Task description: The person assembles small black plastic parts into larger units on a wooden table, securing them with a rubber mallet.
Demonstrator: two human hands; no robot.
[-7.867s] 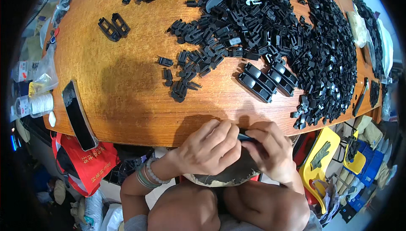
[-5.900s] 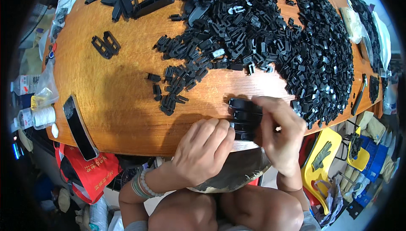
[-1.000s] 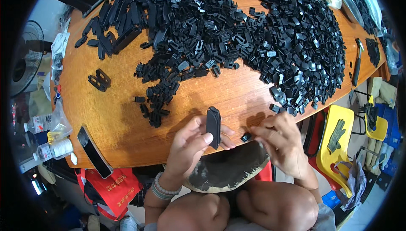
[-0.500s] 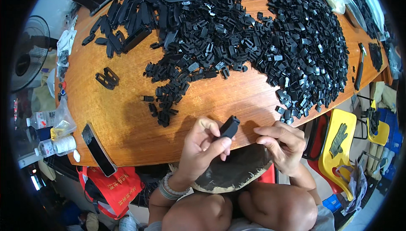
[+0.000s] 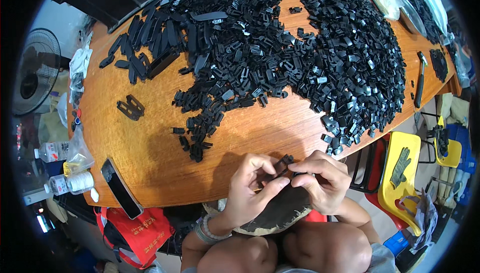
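Observation:
Near the table's front edge, my left hand (image 5: 252, 190) grips a black plastic piece (image 5: 283, 164) between thumb and fingers, its far end poking out. Close against it, my right hand (image 5: 324, 180) is closed in a pinch. A small dark part (image 5: 302, 174) shows between its thumb and forefinger, mostly covered by them. Beyond my hands lies a heap of small black clips (image 5: 240, 68). To the right spreads a second heap of small black plastic parts (image 5: 355, 68). Longer black pieces (image 5: 155, 33) lie at the far left.
Two joined black pieces (image 5: 131, 107) lie apart on the wooden table (image 5: 105, 133). A phone (image 5: 121, 188) rests at the left front edge. At the right are a hammer (image 5: 420, 79) and a yellow chair (image 5: 407, 173) with a glove on it. A fan (image 5: 36, 73) stands left.
My right hand has moved left to meet the left hand, and a small dark part shows in its pinch. The piece in my left hand has turned. The view has shifted slightly.

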